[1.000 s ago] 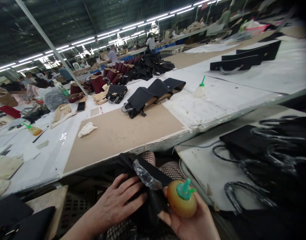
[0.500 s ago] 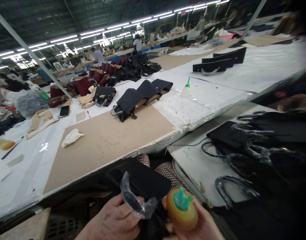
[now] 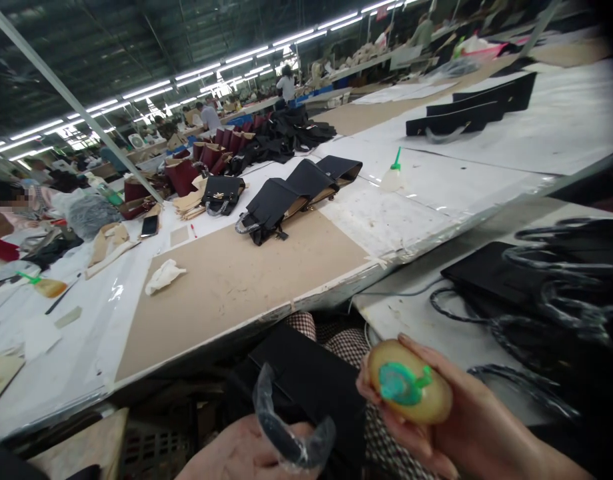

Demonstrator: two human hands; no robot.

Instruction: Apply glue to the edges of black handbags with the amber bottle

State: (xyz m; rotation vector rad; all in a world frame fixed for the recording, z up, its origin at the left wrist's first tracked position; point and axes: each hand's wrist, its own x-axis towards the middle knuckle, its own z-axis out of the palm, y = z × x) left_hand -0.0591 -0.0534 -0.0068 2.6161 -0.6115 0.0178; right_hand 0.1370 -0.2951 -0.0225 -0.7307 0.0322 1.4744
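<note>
My right hand is wrapped round a squeeze bottle of yellowish liquid with a green cap and nozzle, tipped toward the camera. A black handbag lies over my lap, below the table edge. Its curved handle, covered in clear plastic, arches across my left hand. That hand grips the bag by its handle side, with the fingertips hidden. Between the bottle and the bag there is a gap.
Black bags stand on the table, with a brown board in front bearing crumpled white tissue. Another bottle stands behind. To my right, a lower surface holds several black bags with wrapped handles.
My right hand has carried the bottle up and to the right, away from the bag, and tilted it. My left hand stays at the bag. The view has turned slightly left.
</note>
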